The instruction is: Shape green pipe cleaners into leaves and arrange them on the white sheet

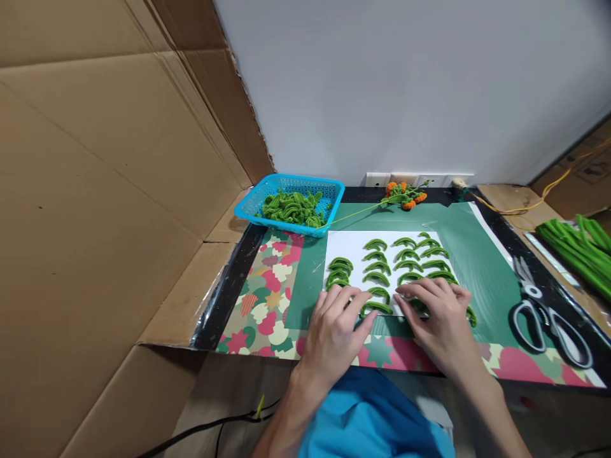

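Observation:
Curved green fuzzy pieces [377,278] lie in columns on a white sheet [356,245]. My left hand [334,327] rests at the sheet's lower left, fingers bent and apart, thumb and index finger on either side of the left end of a green curved piece [379,308]. Over the lower right part of the sheet is my right hand [442,321], its thumb and index finger slightly apart near the sheet's middle, with no piece visibly held. The palm and fingers hide some pieces below them.
A blue basket [337,197] holds more green pieces. Behind the sheet lie orange flowers [409,205] on green stems. Scissors [532,292] and long green stems [577,251] are at right. Cardboard [95,191] stands at left, beside a white wall [405,83].

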{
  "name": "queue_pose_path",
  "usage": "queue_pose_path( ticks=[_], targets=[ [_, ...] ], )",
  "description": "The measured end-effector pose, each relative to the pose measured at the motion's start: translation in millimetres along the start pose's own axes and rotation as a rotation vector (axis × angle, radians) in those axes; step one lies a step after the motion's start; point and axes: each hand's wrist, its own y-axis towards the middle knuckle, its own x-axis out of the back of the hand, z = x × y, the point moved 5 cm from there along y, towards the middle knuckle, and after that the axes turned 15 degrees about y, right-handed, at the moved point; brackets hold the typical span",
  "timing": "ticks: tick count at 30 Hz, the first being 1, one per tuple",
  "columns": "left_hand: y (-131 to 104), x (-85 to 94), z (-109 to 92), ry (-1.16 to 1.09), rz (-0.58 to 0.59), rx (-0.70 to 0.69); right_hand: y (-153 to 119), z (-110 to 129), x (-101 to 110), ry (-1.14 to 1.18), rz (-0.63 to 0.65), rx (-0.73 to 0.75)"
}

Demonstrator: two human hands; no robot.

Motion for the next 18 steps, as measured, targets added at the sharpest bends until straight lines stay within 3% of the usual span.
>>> queue_pose_path(
  ticks=[5,18],
  targets=[
    [10,-7.0,-3,0.078,0.065,-0.11,14,-8,-8,-0.057,0.098,-0.017],
    [16,-18.9,-3,0.019,0.095,-0.082,21,0,-17,-0.136,0.159,0.024]
  ],
)
